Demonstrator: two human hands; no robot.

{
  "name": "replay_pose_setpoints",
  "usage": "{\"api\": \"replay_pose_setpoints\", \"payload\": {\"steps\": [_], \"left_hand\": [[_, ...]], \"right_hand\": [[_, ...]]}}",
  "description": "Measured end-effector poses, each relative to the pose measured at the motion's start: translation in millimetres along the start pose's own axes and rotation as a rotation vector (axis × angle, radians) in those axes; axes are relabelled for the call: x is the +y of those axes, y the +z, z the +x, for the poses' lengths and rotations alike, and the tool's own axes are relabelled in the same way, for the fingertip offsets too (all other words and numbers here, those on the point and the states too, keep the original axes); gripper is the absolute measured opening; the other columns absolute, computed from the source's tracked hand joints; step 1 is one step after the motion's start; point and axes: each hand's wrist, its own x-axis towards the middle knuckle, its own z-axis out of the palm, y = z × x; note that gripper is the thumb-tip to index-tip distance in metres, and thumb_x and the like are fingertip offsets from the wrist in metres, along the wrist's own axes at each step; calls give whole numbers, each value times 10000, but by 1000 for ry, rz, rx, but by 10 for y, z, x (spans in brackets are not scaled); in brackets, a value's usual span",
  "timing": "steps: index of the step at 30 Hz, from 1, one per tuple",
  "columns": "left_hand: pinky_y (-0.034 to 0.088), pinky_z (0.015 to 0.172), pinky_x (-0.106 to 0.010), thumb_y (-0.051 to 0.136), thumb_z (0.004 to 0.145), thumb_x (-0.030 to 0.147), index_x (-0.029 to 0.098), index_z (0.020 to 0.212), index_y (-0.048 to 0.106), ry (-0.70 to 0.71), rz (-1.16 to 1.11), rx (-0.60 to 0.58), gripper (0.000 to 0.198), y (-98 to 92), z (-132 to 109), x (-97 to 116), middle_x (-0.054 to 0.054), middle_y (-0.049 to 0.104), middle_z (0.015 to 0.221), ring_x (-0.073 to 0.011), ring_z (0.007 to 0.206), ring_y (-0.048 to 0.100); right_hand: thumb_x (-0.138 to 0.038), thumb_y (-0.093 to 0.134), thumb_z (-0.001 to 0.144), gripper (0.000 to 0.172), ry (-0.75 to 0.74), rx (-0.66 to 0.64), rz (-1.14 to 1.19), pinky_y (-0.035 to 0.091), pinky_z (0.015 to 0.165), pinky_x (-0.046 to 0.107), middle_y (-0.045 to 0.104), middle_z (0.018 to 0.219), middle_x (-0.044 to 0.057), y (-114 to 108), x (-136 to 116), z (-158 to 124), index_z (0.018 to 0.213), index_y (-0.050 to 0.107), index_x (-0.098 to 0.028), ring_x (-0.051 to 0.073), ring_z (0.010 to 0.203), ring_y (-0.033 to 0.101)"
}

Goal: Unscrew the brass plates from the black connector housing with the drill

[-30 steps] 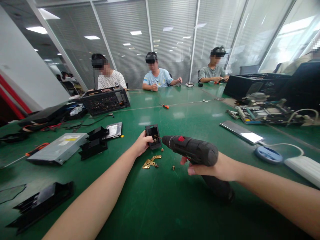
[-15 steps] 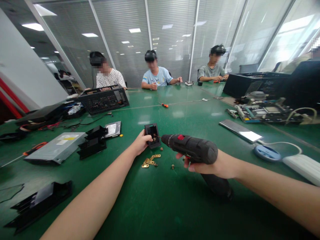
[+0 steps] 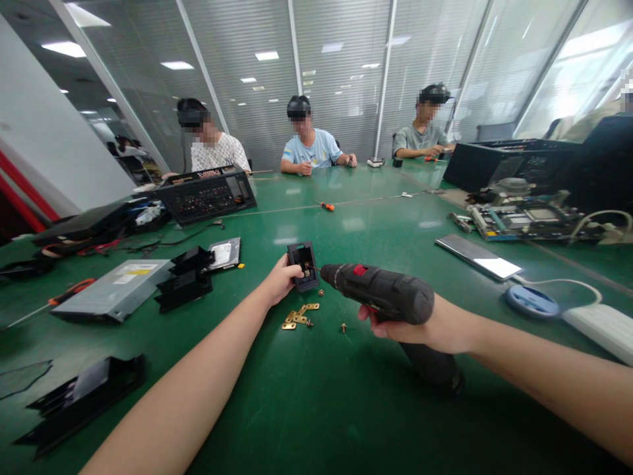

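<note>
My left hand grips a small black box-like housing by its left side, thumb over the edge of its open face. Small brass-coloured parts show inside it. My right hand is wrapped around a black cordless drill with a red switch on top. The drill points left, and its thin bit reaches the opening of the housing; whether it sits in a screw I cannot tell. Just below, several brass plates lie in a loose pile, with a small screw standing to their right.
Left are a silver drive, black brackets, a hard disk and a screwdriver. Right are a phone, a blue round object and a circuit board. Three people sit across the green table.
Both hands hold the same things in nearly the same place. The housing has turned slightly, and my right index finger has drawn in closer to the drill's trigger area.
</note>
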Motion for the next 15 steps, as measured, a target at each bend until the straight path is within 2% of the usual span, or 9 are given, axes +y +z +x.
{"api": "replay_pose_setpoints", "payload": {"steps": [4, 15], "left_hand": [[515, 770, -362, 630, 500, 124, 181, 1039, 602, 0, -3, 4, 542, 10, -10, 13, -25, 689, 891, -231, 851, 656], [501, 749, -340, 629, 493, 125, 187, 1010, 611, 16, -1, -5, 520, -2, 14, -13, -15, 673, 882, -214, 834, 635]], "right_hand": [[-223, 773, 786, 485, 1, 14, -38, 613, 766, 340, 765, 959, 72, 5, -17, -8, 1241, 627, -144, 208, 818, 721], [-219, 766, 776, 718, -5, 40, -39, 616, 768, 346, 761, 953, 67, 23, -10, -9, 1445, 518, -133, 218, 840, 724]]}}
